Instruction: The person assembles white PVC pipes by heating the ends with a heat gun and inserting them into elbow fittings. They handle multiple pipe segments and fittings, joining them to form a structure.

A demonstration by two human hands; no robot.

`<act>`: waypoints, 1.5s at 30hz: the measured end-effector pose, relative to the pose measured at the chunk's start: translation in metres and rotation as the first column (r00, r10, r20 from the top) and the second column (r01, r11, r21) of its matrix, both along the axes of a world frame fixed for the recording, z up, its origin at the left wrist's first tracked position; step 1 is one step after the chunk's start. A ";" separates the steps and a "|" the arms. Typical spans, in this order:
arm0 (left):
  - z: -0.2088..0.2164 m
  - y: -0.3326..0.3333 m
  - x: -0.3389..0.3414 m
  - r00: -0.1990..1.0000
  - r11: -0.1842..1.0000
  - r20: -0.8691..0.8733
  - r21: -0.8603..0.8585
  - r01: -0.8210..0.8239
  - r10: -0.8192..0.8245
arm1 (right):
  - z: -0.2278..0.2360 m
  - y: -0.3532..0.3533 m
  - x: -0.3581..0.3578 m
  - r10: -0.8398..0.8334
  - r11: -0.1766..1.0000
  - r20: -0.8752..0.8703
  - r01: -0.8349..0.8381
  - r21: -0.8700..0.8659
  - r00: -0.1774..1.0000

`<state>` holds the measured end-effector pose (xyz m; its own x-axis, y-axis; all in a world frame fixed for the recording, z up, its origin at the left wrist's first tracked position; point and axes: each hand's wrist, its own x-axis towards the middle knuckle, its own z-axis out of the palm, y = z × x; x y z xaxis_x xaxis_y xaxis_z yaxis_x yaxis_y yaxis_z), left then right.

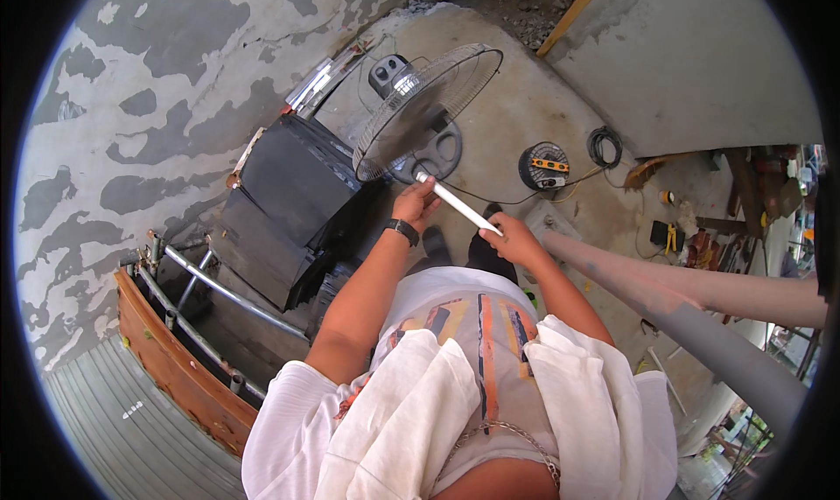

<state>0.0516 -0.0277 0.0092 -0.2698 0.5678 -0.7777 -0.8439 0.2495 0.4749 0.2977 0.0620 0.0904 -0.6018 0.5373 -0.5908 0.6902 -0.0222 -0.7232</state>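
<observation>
A short white plastic pipe (459,205) runs slantwise between my two hands in front of my body. My left hand (415,202) has its fingers closed around the far left end. The near right end sits in the grip of my right hand (514,239). Just beyond my left hand stands a pedestal fan (429,111) with a round wire cage, its grey base (448,154) on the concrete floor. My shoes show partly below the pipe.
To the left are a box-like thing covered in black sheeting (289,181), metal tubes (219,290) and a wooden board (179,360). At right lie a round black container with an orange level (549,164), coiled cable (604,146) and yellow-handled pliers (671,238). Large grey pipes (691,303) cross the right side.
</observation>
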 end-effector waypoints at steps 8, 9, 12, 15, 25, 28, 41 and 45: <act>0.008 -0.007 0.012 0.998 0.998 -0.037 -0.021 0.052 -0.052 | 0.015 -0.007 0.042 0.041 0.967 0.099 -0.064 0.245 0.994; 0.008 -0.009 0.012 0.998 0.999 -0.041 -0.023 0.048 -0.049 | 0.015 -0.010 0.043 0.037 0.966 0.105 -0.062 0.249 0.994; 0.007 -0.015 0.012 0.997 0.997 -0.039 -0.046 0.065 -0.067 | 0.013 -0.017 0.043 0.031 0.962 0.099 -0.057 0.266 0.995; 0.010 -0.016 0.016 0.999 0.998 -0.035 -0.051 0.025 -0.027 | 0.008 -0.024 0.043 -0.016 0.954 0.040 0.003 0.301 0.999; 0.012 -0.006 0.014 0.998 0.999 -0.049 0.001 0.032 -0.032 | 0.014 -0.019 0.039 -0.021 0.963 0.058 0.005 0.270 0.998; 0.014 -0.006 0.015 0.997 0.999 -0.047 0.003 0.054 -0.054 | 0.017 -0.017 0.044 -0.037 0.966 0.059 0.020 0.259 0.998; 0.012 -0.022 0.041 0.979 0.979 -0.021 -0.030 0.202 -0.202 | 0.016 -0.020 0.076 -0.032 0.960 0.114 -0.002 0.281 0.993; 0.019 -0.023 0.047 0.974 0.974 -0.013 0.003 0.225 -0.225 | 0.015 -0.022 0.072 -0.045 0.968 0.151 0.006 0.250 0.988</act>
<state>0.0990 -0.0510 0.0279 -0.1447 0.6188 -0.7721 -0.7603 0.4299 0.4870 0.3701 0.0402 0.1059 -0.4979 0.6930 -0.5214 0.7953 0.1251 -0.5931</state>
